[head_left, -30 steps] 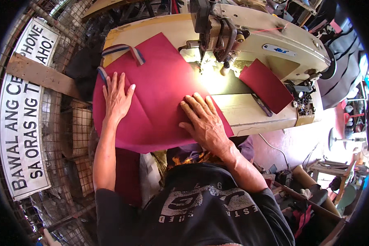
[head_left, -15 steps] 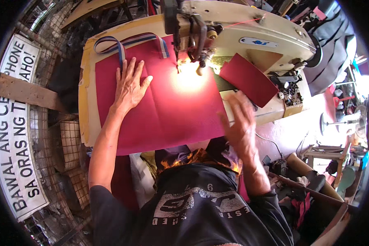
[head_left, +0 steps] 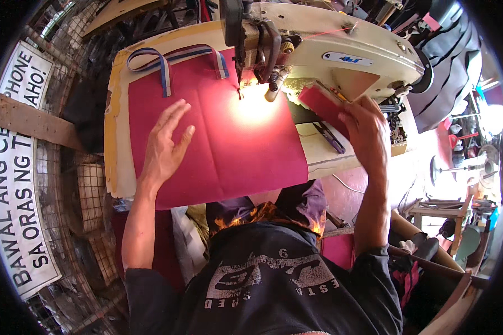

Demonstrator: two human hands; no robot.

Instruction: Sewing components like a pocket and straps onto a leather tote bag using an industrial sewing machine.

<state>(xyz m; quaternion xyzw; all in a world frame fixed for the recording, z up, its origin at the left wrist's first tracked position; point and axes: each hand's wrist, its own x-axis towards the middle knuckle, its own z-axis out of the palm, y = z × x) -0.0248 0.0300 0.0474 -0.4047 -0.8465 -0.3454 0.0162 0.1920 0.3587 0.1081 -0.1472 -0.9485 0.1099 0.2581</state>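
Note:
A large dark-red fabric panel point(head_left: 246, 162) lies flat on the sewing table, its upper right part lit under the sewing machine's needle area point(head_left: 241, 84). A blue, white and red striped strap point(head_left: 166, 75) loops along the panel's far edge. My left hand point(head_left: 165, 145) is open over the panel's left side, fingers stretched out; whether it touches the cloth I cannot tell. At the right, my right hand point(head_left: 368, 131) grips a smaller dark-red fabric piece point(head_left: 321, 106) by its right side, tilting it up. Purple-handled thread snips point(head_left: 331, 139) lie on the table beside that hand.
The cream sewing machine point(head_left: 307, 39) spans the far side, a red thread on its top. A yellow pencil-like tool point(head_left: 338, 94) lies behind the small piece. Wire mesh with a white sign point(head_left: 19, 195) stands at the left. A wooden stool point(head_left: 439, 209) is at the right.
My right hand has moved right and taken hold of the small red piece, lifting it and uncovering the snips. My left hand has drawn back toward me from the strap end.

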